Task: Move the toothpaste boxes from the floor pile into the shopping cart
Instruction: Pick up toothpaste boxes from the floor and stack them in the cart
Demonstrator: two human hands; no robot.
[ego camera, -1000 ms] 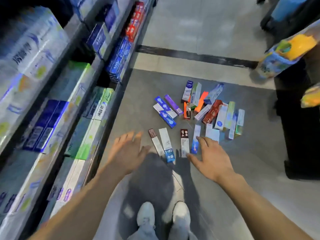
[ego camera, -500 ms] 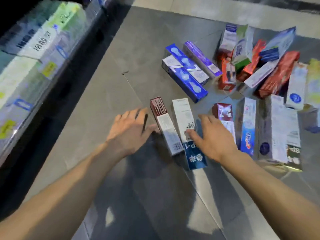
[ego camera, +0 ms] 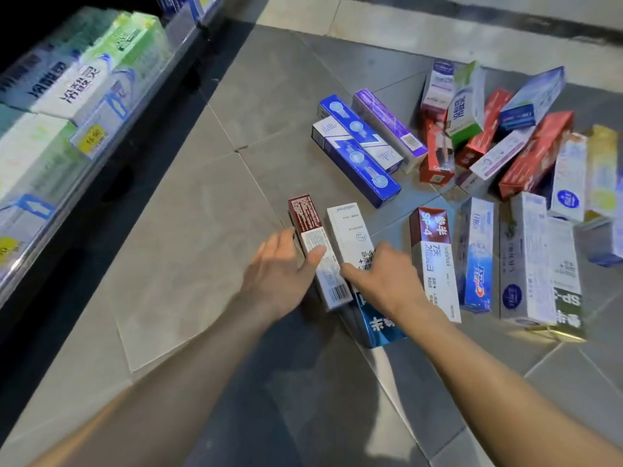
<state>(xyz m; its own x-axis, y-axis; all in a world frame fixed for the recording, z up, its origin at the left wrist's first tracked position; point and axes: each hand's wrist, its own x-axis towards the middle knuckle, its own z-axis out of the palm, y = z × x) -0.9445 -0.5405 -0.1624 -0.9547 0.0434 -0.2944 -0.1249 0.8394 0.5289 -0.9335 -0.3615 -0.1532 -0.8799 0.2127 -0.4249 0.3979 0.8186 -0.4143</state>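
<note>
The pile of toothpaste boxes (ego camera: pixel 472 146) lies scattered on the grey floor tiles, right of centre. At its near left edge lie a maroon-and-white box (ego camera: pixel 305 217) and, beside it, a white-and-blue box (ego camera: pixel 347 227). My left hand (ego camera: pixel 279 267) grips the maroon-and-white box, thumb across its top and fingers along its left side. My right hand (ego camera: pixel 384 278) covers the middle of the white-and-blue box, thumb on its left edge and fingers curled over its right edge. Both boxes still lie on the floor. The shopping cart is out of view.
A store shelf (ego camera: pixel 84 96) stocked with toothpaste boxes runs along the left, its front rail carrying a yellow price tag (ego camera: pixel 92 138). A red-and-white box (ego camera: pixel 429 227) lies just right of my right hand. Bare floor tile (ego camera: pixel 188 230) spreads left of the pile.
The view dropped closer to the floor. My left hand moved right onto the maroon-and-white box, and my right hand slid left and closed over the white-and-blue box.
</note>
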